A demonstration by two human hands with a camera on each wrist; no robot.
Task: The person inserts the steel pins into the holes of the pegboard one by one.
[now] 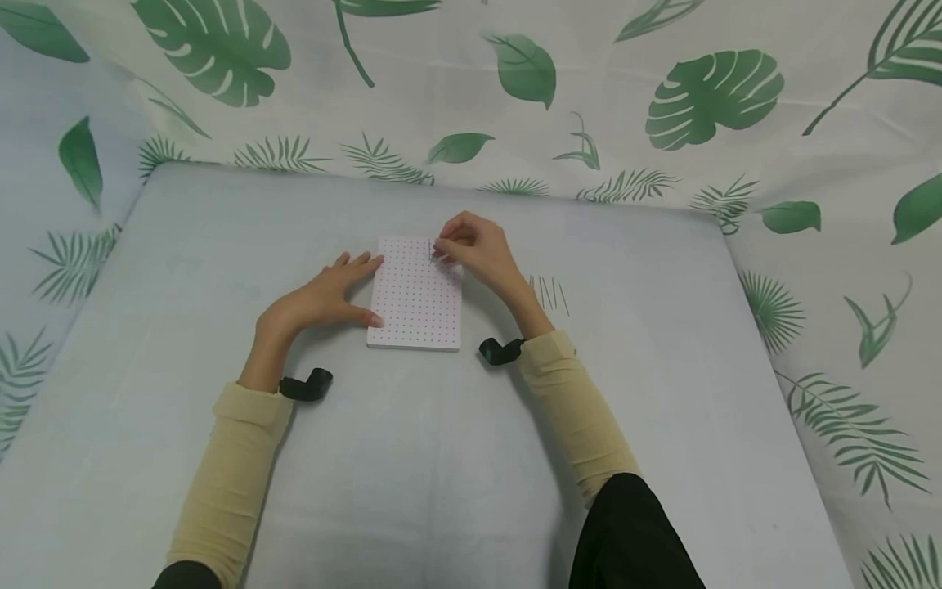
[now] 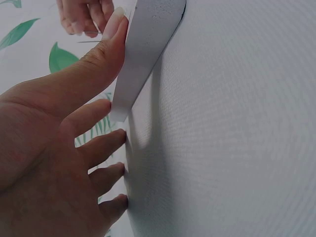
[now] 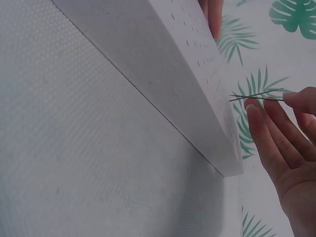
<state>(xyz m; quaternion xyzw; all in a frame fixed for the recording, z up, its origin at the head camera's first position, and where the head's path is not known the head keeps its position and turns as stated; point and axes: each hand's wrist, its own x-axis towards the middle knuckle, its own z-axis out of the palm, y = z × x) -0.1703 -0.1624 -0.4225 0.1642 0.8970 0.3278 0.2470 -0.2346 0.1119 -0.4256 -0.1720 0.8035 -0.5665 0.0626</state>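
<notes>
A white block with rows of small holes lies on the table. My left hand steadies its left side, thumb at the near corner and one fingertip at the far edge; in the left wrist view the thumb lies along the block's side and the other fingers are spread. Over the far right part of the block, my right hand pinches a thin dark pin between thumb and fingers, its tip close to the holes. A second thin pin crosses it in the right wrist view.
Several more thin dark pins lie in a row on the table, right of the block beside my right wrist. A pale cloth covers the table. Leaf-print cloth hangs behind it.
</notes>
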